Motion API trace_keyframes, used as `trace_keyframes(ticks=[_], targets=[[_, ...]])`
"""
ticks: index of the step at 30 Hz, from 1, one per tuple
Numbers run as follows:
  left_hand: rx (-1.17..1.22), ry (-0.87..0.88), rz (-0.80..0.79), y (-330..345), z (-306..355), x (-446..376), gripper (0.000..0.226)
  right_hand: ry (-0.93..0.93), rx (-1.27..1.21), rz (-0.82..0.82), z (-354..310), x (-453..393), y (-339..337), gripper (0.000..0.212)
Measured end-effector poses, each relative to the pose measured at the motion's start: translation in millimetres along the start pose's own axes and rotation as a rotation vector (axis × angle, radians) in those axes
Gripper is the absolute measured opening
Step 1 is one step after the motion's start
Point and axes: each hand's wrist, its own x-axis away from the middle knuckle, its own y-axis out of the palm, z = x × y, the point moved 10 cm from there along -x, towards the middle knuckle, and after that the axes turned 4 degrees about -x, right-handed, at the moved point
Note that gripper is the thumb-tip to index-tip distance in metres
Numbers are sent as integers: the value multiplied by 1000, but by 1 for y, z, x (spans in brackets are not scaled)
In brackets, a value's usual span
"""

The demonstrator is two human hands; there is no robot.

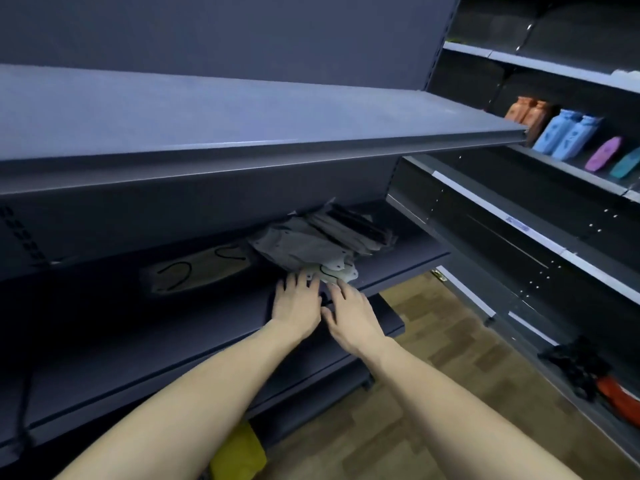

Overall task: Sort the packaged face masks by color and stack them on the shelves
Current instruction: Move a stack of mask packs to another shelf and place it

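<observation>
A loose pile of packaged face masks [311,242], grey, beige and dark, lies on the middle shelf [408,265] under the upper shelf board. A pale mask pack [341,271] sticks out at the pile's front edge. My left hand [298,303] and my right hand [349,311] lie side by side at the shelf's front, fingers straight, fingertips touching that pale pack. Further left on the same shelf lies a single beige mask pack [197,270] with black ear loops. The back of the pile is hidden in shadow.
The upper shelf board [242,133] overhangs the pile closely. To the right, a second shelving unit holds orange [526,114], blue [568,133], purple [604,154] and teal [627,168] items, with black and red things [588,372] lower down. A yellow object [239,452] sits near the wooden floor.
</observation>
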Motion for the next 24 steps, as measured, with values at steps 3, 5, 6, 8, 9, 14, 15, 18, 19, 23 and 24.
trace_keyframes(ticks=[3,5,6,8,9,14,15,18,19,23,24], targets=[[54,-68,-26,8,-3,-31,58,-51,-24,21,9,-27,-6,53],[44,-120,-44,13,-10,-40,62,-70,-34,23,16,-46,-7,56],[24,-148,-44,15,-15,-42,65,-80,-36,23,18,-57,-6,58],[8,-208,-13,19,-27,-44,71,-99,-41,10,19,-83,0,63],[18,-240,9,21,-34,-44,73,-106,-38,-9,19,-94,4,66],[38,-307,196,20,-48,-33,61,-145,-139,-61,12,-117,25,62],[38,-312,227,17,-47,-32,60,-159,-179,-20,12,-117,26,57],[42,-334,298,9,-45,-29,61,-201,-241,113,19,-113,28,46],[42,-348,304,8,-45,-28,62,-224,-239,127,19,-112,30,44],[25,-389,307,9,-48,-23,60,-393,-240,210,8,-103,23,34],[12,-391,319,8,-48,-22,54,-423,-247,247,7,-100,20,32]])
